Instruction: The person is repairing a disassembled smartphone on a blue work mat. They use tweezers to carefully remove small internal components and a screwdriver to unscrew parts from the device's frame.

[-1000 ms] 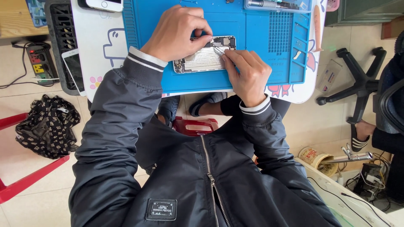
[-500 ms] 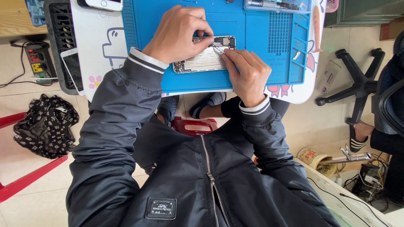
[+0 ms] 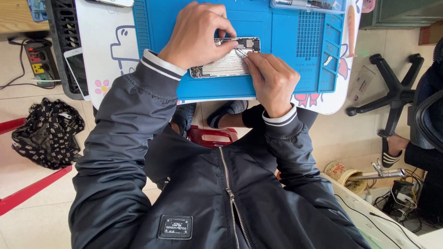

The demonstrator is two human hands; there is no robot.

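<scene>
Left hand (image 3: 196, 39) pins the opened phone (image 3: 226, 64) flat on the blue repair mat (image 3: 286, 69) while right hand (image 3: 272, 83) pinches fine tweezers (image 3: 241, 52) inside; a slip could likely scratch components.

Both dark-sleeved arms reach forward over the blue mat (image 3: 286, 50). The left hand (image 3: 196, 37) lies knuckles-up on the mat's middle, fingers curled down (tips hidden). Just right of it, the right hand (image 3: 272, 80) pinches its fingers together.
</scene>
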